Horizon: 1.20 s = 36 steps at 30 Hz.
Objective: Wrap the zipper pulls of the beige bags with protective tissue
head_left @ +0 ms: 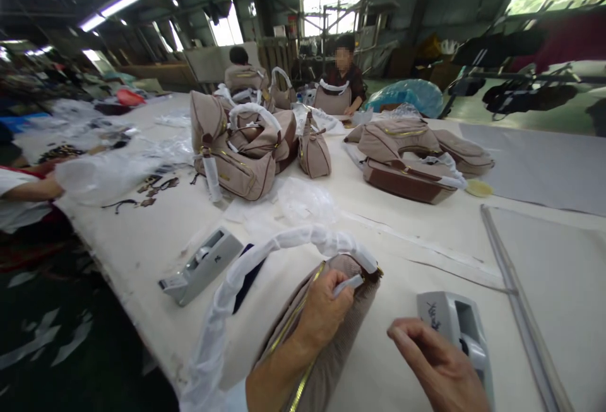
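A taupe handbag (348,330) with a gold zipper lies in front of me, its handle (279,241) wrapped in white and arching over the table. My left hand (324,311) rests on the bag's top, fingers closed around a white-wrapped strip (349,285) near the zipper's far end. To the right of the bag, my right hand (438,361) is raised with thumb and forefinger curled together; anything between them is too small to make out. Just behind it stands a grey tape dispenser (480,317), partly covered by the hand.
Another tape dispenser (203,267) stands left of the handle, beside a dark blue piece (247,282). Several similar bags (237,166) are piled ahead, more (407,178) to the right. A metal bar (516,298) lies at right. Co-workers sit across (348,77) and at left (28,194).
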Each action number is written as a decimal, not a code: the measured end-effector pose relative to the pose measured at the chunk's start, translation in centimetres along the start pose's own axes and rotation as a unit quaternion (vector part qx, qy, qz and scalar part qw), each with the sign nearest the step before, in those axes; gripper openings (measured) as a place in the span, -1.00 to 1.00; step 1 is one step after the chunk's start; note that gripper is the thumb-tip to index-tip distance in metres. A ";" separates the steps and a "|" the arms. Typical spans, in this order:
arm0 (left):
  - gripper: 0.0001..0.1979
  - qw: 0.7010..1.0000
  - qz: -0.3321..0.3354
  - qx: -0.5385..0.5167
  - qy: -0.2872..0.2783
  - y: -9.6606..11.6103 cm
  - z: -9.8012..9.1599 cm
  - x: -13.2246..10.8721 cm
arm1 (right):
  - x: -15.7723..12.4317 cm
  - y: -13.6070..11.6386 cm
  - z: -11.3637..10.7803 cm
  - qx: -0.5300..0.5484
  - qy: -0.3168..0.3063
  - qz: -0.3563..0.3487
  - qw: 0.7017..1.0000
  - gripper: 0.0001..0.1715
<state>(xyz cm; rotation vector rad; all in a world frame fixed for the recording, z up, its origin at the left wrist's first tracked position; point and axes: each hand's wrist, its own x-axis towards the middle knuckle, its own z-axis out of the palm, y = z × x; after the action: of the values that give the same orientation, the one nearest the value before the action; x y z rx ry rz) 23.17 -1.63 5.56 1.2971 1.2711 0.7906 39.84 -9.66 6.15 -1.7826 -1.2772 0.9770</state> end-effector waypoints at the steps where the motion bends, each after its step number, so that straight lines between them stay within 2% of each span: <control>1: -0.86 1.000 0.007 0.002 0.005 -0.1 -0.1 0.1 | 1.1 -1.3 0.5 0.007 -0.017 -0.027 0.999 -0.60; 4: -0.86 1.000 0.025 0.001 0.011 -0.4 -0.3 0.2 | 3.5 -3.1 1.9 0.019 -0.069 -0.064 0.995 -0.61; 9: -0.86 1.000 0.014 -0.010 0.011 -0.7 -0.4 0.5 | 5.0 -2.4 3.3 0.053 -0.116 -0.053 0.990 -0.62; 15: -0.86 0.998 -0.033 -0.033 -0.031 -0.9 -0.9 0.8 | 5.8 -1.7 4.2 0.061 -0.108 -0.008 0.992 -0.57; 22: -0.89 0.998 -0.021 -0.019 -0.058 -0.3 -1.5 0.7 | 6.6 -0.5 4.4 0.062 -0.081 0.026 0.994 -0.58; 26: -0.87 0.995 -0.024 -0.043 -0.081 0.0 -1.6 0.4 | 6.6 0.1 4.2 0.053 -0.101 0.017 0.993 -0.62; 29: -0.79 0.989 -0.065 -0.102 -0.086 -0.5 -1.1 0.0 | 6.1 0.5 4.5 0.039 -0.075 -0.005 0.996 -0.62; 31: -0.76 0.970 -0.119 -0.192 -0.087 -1.1 -0.6 -0.2 | 5.7 0.8 5.1 0.040 -0.046 -0.006 0.998 -0.56; 34: -0.70 0.909 -0.223 -0.338 -0.104 -2.1 -0.1 -0.2 | 5.2 1.4 6.0 0.068 -0.012 0.001 0.998 -0.52; 36: -0.74 0.872 -0.274 -0.386 -0.125 -2.5 -0.1 -0.1 | 5.1 1.7 6.5 0.101 0.002 0.006 0.995 -0.56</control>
<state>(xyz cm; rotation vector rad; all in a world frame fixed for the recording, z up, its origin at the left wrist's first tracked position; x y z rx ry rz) 22.49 -2.12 3.17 0.3383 0.8856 0.5892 35.88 -4.37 0.90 -1.6361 -1.1233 1.0685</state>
